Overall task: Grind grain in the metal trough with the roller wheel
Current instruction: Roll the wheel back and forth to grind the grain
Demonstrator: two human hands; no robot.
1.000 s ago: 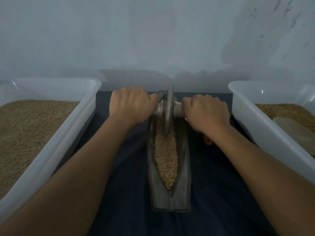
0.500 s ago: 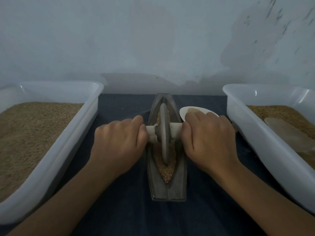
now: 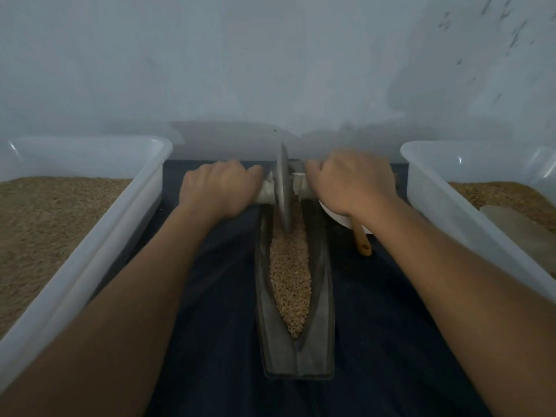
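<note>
Left hand (image 3: 218, 191) and right hand (image 3: 350, 182) each curled tight round an end of the pale axle (image 3: 267, 192); roller wheel (image 3: 282, 191) upright between them at the far end of the metal trough (image 3: 323, 296); half a second before it sat mid-trough, so the stroke had run forward again; grain (image 3: 290, 284) lay exposed behind it, kernels apparently whole, grinding likely early; white bowl (image 3: 340, 219) and wooden handle (image 3: 362, 240) beside; no legible writing.

Dim bluish light, soft blur, wide-angle distortion
</note>
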